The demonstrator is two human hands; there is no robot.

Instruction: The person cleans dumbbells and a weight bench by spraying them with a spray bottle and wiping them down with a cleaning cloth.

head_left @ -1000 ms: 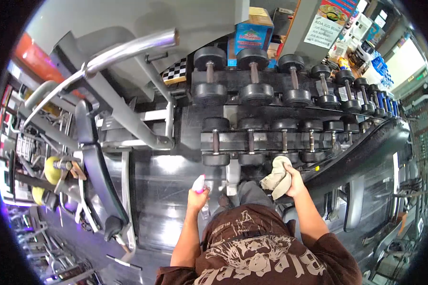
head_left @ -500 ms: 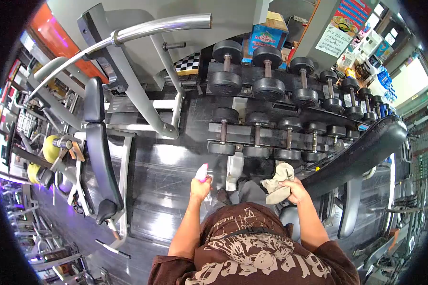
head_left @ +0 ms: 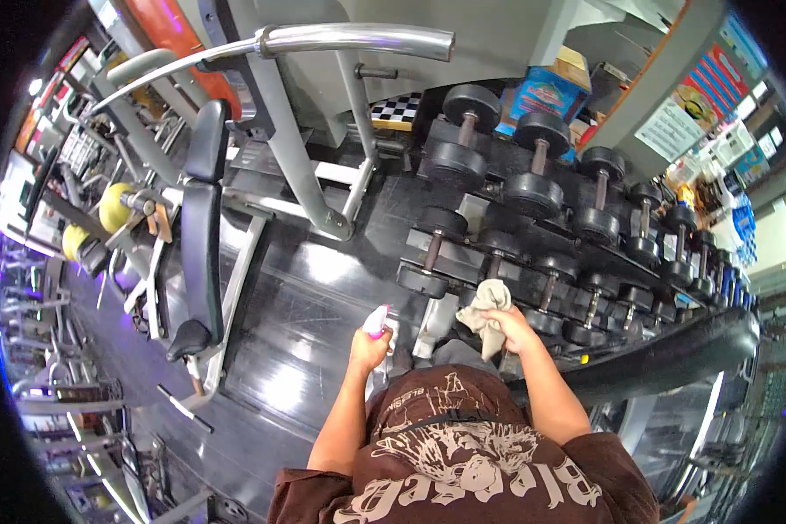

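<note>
My left hand [head_left: 371, 349] is wrapped round a spray bottle [head_left: 377, 321] with a white and pink head; its clear body hangs below my fingers. In my right hand [head_left: 516, 330] is a crumpled beige cloth [head_left: 484, 316], pinched at one side with its lower corner dangling. The cloth overlaps the lower row of black dumbbells [head_left: 496, 253] in this view. Those dumbbells lie on a dark two-tier rack [head_left: 469, 220] in front of me. A larger dumbbell [head_left: 463, 135] sits at the left end of the upper row.
A padded black bench [head_left: 672, 354] stands close on my right. To the left is a machine with a black seat pad [head_left: 201, 253] and a curved chrome bar [head_left: 358, 41]. Behind the rack are a blue carton [head_left: 548, 94] and a pillar with posters [head_left: 670, 129]. Dark shiny flooring [head_left: 297, 297] lies between.
My view has turned, so the rack and machine sit further right and tilted. My right hand has moved up and left with the cloth, towards the lower dumbbells. The left hand keeps the bottle.
</note>
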